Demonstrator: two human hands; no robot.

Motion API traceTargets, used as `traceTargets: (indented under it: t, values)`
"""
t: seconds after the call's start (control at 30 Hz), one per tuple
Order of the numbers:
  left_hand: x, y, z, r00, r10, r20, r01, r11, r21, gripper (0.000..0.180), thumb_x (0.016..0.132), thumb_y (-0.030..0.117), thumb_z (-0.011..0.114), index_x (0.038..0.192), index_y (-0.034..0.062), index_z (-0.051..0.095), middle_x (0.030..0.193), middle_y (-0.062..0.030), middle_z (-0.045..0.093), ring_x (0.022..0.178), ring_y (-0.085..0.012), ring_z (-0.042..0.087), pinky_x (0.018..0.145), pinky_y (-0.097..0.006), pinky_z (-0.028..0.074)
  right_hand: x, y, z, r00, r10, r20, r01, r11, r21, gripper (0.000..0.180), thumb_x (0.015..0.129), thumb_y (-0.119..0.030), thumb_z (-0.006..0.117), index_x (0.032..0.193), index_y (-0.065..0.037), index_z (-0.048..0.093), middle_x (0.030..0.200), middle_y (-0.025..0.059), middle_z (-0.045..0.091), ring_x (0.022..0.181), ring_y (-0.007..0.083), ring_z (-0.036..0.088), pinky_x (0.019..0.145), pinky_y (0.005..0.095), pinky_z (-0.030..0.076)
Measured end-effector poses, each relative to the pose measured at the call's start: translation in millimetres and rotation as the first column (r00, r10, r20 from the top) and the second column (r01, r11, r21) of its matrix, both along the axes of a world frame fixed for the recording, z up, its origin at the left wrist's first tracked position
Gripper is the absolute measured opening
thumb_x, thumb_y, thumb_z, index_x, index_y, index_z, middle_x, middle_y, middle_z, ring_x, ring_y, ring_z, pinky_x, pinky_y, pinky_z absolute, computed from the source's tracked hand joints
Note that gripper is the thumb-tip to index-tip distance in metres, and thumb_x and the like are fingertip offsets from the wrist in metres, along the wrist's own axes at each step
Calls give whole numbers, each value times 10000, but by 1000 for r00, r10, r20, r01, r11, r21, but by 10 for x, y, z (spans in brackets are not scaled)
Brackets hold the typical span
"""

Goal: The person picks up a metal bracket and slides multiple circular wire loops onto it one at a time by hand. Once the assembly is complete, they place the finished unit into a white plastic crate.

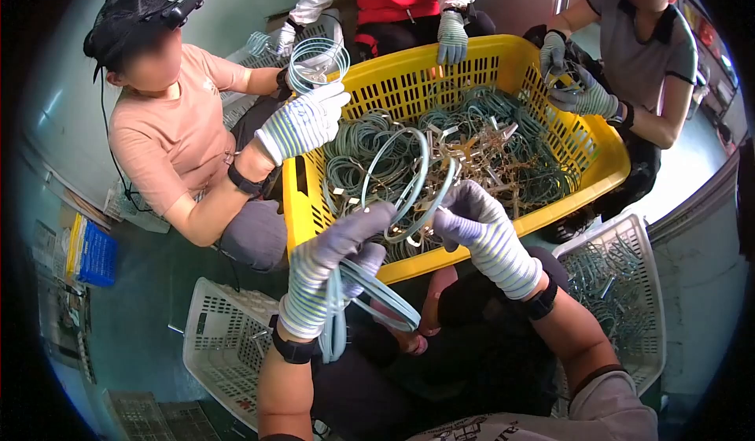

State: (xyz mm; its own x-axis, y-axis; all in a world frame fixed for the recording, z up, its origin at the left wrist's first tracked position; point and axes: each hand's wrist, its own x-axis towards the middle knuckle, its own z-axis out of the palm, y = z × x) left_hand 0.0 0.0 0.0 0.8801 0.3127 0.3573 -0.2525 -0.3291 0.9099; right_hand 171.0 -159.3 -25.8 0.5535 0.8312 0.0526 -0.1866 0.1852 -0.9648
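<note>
My left hand, in a striped work glove, is closed round a bundle of pale blue-green wire rings that hangs below its palm. Its thumb and finger are raised to a few looser rings between my hands. From the other side, my right hand, gloved alike, pinches the edge of these rings with thumb and fingertips. Both hands are over the near rim of a yellow perforated basket. Inside lies a tangled heap of similar rings, mixed with brownish wire pieces and small metal plates.
A co-worker's gloved hand holds several rings at the left; two more people sit at the far side and far right. White baskets stand at my left and right, the right one holding metal parts. A blue crate stands far left.
</note>
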Motion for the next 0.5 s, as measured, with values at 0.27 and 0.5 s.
traceTargets:
  t: [0.27, 0.5]
  values:
    - [160, 25, -23, 945, 322, 65, -294, 918, -265, 475, 819, -44, 621, 1277, 35, 523, 859, 32, 594, 602, 15, 409, 524, -142, 327, -32, -64, 82, 945, 147, -294, -149, 989, 15, 245, 916, -320, 586, 879, -83, 535, 703, -20, 515, 538, 52, 455, 494, 189, 357]
    - [186, -41, -56, 940, 326, 98, -340, 894, 292, 308, 783, -16, 676, 1087, 15, 638, 1082, -119, 649, 981, -196, 634, 854, -321, 504, -11, -56, 4, 865, 202, -460, -181, 979, 90, 288, 898, -373, 601, 945, -97, 533, 659, -43, 442, 505, 37, 353, 463, 197, 291]
